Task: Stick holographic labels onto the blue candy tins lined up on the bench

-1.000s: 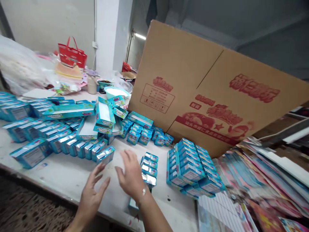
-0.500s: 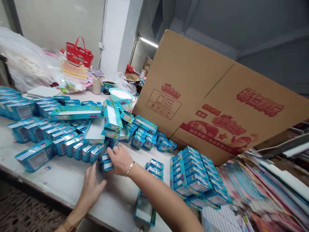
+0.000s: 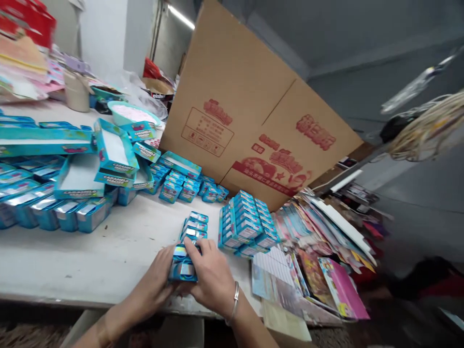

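One short line of small blue boxes [image 3: 188, 244] lies at the near edge of the table [image 3: 108, 256], running away from the person. About five show, though the count is unsure where fingers cover them. Each is teal with a shiny, silvery face and small bright print.

Both hands grip the near end of the line. The left hand [image 3: 155, 285] presses its curled fingers against the left side. The right hand [image 3: 212, 278] lies over the top and right side, fingers bent, with one bracelet [image 3: 235, 302] on its wrist.

Just right of the line stands one tight block [image 3: 246, 224] of the same boxes, stacked in layers. Beyond it one big carton [image 3: 253, 111] with red print leans, closing off the back of the table. To the left several open trays [image 3: 112, 154] lie heaped, and more boxes stand in a side row [image 3: 54, 212] near them. Behind the trays are one bowl [image 3: 132, 113] and one cup [image 3: 77, 92]. Coloured sheets [image 3: 315, 241] fan out on the right, clear of the hands.
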{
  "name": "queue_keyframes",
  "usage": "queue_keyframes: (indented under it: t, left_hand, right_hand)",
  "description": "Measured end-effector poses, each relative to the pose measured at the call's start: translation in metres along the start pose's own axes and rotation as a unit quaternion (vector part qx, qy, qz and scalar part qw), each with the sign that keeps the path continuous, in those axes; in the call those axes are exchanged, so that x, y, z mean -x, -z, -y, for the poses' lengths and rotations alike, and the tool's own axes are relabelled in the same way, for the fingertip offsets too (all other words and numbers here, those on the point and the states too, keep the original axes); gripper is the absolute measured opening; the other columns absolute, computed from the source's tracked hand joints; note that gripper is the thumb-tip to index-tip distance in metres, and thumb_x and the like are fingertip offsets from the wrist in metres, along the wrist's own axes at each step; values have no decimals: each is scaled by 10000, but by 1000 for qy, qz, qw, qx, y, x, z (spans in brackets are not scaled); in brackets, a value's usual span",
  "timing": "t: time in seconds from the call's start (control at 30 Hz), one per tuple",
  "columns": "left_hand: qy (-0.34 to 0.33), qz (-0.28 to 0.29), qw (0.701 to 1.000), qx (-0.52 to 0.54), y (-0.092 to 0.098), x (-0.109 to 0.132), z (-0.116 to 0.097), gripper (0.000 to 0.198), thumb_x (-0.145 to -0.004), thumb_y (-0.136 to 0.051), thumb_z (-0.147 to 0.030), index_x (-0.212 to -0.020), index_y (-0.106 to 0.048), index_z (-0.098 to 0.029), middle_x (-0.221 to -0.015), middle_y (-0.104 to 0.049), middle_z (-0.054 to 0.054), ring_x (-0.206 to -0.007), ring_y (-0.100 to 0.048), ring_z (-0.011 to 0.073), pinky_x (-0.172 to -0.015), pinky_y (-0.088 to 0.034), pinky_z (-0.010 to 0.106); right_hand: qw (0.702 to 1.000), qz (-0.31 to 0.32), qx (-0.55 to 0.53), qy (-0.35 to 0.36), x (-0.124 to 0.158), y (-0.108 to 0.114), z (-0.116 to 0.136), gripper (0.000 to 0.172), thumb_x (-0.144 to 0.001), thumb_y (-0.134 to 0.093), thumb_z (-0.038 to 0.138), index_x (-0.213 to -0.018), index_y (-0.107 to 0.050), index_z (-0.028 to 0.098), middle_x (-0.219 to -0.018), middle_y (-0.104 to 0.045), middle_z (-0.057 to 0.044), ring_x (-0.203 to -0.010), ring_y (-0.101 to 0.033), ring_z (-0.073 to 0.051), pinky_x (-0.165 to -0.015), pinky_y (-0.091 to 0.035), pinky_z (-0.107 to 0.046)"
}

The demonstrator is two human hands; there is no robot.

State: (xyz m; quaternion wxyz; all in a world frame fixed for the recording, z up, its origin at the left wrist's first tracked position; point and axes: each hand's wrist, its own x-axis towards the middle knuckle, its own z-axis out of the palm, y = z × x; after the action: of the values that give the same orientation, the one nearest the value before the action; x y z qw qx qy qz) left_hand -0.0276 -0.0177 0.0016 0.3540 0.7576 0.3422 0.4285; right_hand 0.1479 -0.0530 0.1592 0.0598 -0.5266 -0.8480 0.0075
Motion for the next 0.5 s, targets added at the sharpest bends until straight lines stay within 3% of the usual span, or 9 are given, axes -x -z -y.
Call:
queue_keyframes:
  t: [0.07, 0.17, 0.23, 0.33, 0.43, 0.5]
  left_hand:
    - [-11, -29, 999, -15, -26, 0, 5, 752, -883, -684, -363, -1559, -388, -223, -1496, -504, 210, -1399, -467, 412, -1169, -401, 601]
    - [16, -57, 998, 0, -44, 4, 19, 781, -887, -679, -381, -1577, -357, -207, -1616, -368, 217, -1503, -334, 430, -1212, -322, 632]
    - [55, -35, 997, 48, -47, 8, 26, 742, -924, -626, -388, -1587, -337, -219, -1633, -373, 199, -1510, -344, 408, -1220, -314, 623]
    - [110, -18, 986, 126, -44, 11, 31, 699, -902, -644, -419, -1541, -424, -241, -1553, -515, 171, -1434, -473, 394, -1200, -367, 588]
    - [136, -26, 980, 145, -40, 9, 31, 621, -828, -709, -431, -1406, -581, -242, -1483, -598, 152, -1379, -530, 411, -1182, -393, 581]
    - [142, -25, 981, 134, -38, 6, 30, 537, -785, -738, -428, -1283, -666, -240, -1378, -677, 145, -1314, -583, 419, -1146, -436, 580]
  right_hand:
    - [1000, 4, 11, -22, 14, -15, -8, 1000, -744, -808, 292, -1603, -302, 228, -1311, -549, -146, -1097, -526, -315, -886, -551, -417]
    - [999, 3, -4, -42, 15, -39, -15, 1059, -736, -801, 246, -1632, -236, 226, -1394, -502, -162, -1153, -504, -333, -932, -550, -440]
    - [998, -10, -30, -47, 10, -50, -19, 1038, -754, -810, 294, -1624, -252, 201, -1450, -458, -179, -1220, -482, -347, -1005, -521, -467]
    - [996, -44, -72, -28, -1, -56, -25, 905, -790, -807, 420, -1556, -382, 193, -1532, -389, -174, -1372, -394, -359, -1152, -407, -493]
    - [994, -35, -98, 15, -8, -58, -28, 697, -829, -777, 465, -1425, -521, 210, -1491, -468, -127, -1390, -411, -318, -1176, -387, -443]
    - [996, -21, -85, 22, -9, -59, -26, 621, -850, -759, 437, -1390, -539, 221, -1471, -509, -109, -1411, -402, -331, -1188, -364, -488]
